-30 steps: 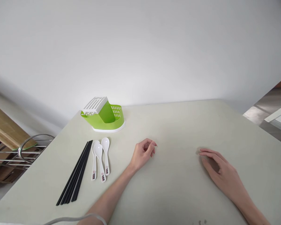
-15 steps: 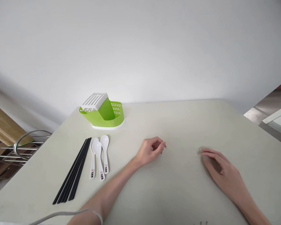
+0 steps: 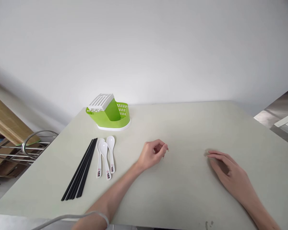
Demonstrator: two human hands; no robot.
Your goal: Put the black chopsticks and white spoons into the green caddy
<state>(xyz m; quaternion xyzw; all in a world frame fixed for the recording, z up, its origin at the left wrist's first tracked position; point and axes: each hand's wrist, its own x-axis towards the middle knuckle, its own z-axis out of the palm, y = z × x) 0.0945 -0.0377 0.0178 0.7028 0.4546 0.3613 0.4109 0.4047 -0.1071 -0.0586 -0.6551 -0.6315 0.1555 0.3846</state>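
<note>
Black chopsticks (image 3: 81,169) and white spoons (image 3: 103,148) are laid left of the left grip (image 3: 150,155), a green holder (image 3: 102,118) set beyond them. Its thumb and fingertips are curled together; the right grip's (image 3: 235,177) are parted. The left grip has been shifted slightly rightward since a second ago.

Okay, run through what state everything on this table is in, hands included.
Green plastic caddy with white slatted top: upright.
Thin black chopsticks: lying together, slightly fanned.
Three glossy white spoons: lying side by side, two overlapping.
Left hand: fingers curled, nothing visibly held.
Right hand: fingers loosely bent, nothing visibly held.
</note>
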